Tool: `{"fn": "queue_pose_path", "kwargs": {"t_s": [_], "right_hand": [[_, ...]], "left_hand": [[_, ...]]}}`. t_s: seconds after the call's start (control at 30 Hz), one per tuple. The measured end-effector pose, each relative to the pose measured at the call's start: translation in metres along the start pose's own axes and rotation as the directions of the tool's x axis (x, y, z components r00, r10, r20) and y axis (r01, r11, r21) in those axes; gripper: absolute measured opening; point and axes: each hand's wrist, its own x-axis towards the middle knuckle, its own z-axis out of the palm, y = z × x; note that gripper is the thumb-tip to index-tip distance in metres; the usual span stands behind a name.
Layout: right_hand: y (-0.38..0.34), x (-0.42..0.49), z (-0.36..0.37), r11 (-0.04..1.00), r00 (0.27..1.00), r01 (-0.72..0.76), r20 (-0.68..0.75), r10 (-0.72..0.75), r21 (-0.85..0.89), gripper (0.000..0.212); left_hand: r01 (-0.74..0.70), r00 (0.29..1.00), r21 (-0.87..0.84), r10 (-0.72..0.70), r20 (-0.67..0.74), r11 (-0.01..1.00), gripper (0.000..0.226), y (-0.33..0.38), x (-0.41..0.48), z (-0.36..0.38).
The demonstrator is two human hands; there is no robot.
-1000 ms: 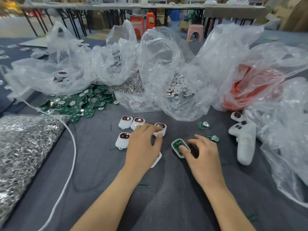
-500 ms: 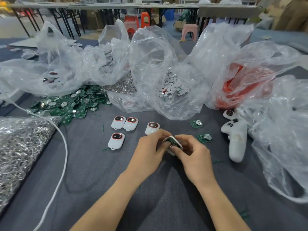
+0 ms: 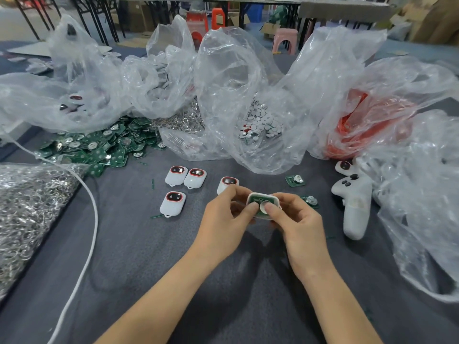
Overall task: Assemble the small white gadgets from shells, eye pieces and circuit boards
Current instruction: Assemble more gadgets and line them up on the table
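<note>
Head view looks down on a left hand (image 3: 223,220) and a right hand (image 3: 299,225) meeting over the grey desk (image 3: 149,269). Both grip a white shell (image 3: 250,197) with a green circuit board (image 3: 255,200) seated inside, thumbs pressing on its silver disc. Four finished gadgets (image 3: 172,203) lie just left of the hands, and a heap of loose boards (image 3: 99,147) sits farther back.
</note>
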Motion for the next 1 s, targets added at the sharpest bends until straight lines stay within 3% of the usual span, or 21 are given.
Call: {"fn": "queue_pose_path", "kwargs": {"t_s": [0.23,0.7,1.0], "right_hand": [[-0.0006,0.0012,-0.0012,0.998,0.999,-0.041,0.027,0.04,0.043,0.027],[-0.0035,-0.0012,-0.0024,1.0,0.998,0.025,0.057,-0.025,-0.003,0.019],[-0.0034,-0.0008,-0.0028,1.0,0.997,-0.02,0.074,0.022,-0.024,0.02]], "left_hand": [[0.033,0.999,-0.117,-0.03,0.028,0.993,0.014,0.0009,-0.0037,0.0018],[0.051,0.996,-0.164,-0.037,0.087,0.985,0.014,-0.0002,-0.0028,0.0017],[0.006,0.999,-0.025,-0.005,0.045,1.0,0.016,-0.0015,-0.0032,0.005]]}}
